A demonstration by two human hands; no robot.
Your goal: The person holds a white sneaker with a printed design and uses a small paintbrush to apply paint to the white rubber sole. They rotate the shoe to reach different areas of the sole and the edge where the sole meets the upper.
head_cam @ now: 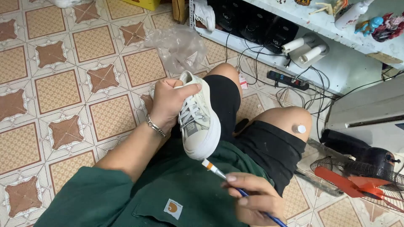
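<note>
Two bare hands at work over our lap. Our left hand [170, 101] grips a pale sneaker [198, 117] from its side, fingers curled tight around the upper, toe cap pointing down at our green shirt [168, 189]. Just below the sneaker's toe, our right hand [256, 199] pinches a blue-handled paintbrush [223, 176], bristle tip touching the white sole edge. Beyond the sneaker lies crumpled clear plastic [179, 46] on the tiled floor [54, 88]. Right of the sneaker, a red fan [357, 176].
</note>
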